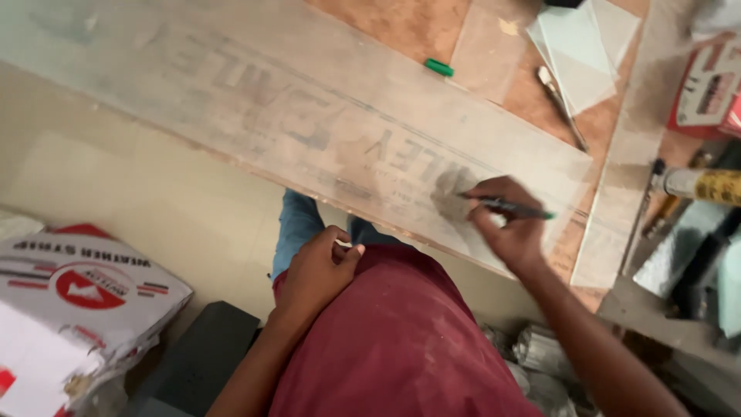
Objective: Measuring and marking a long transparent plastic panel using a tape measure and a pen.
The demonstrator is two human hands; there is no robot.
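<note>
The right hand (505, 228) grips a green-tipped pen (509, 207), its tip resting on the long glass sheet (309, 116) lying across the desk (401, 27). The left hand (316, 270), loosely curled and holding nothing, rests against the person's maroon shirt (401, 340), off the glass.

A white sack-like package (73, 309) with red and black printed markings is seen at lower left. A red-and-white printed carton (710, 93) is noted at the upper right edge.
</note>
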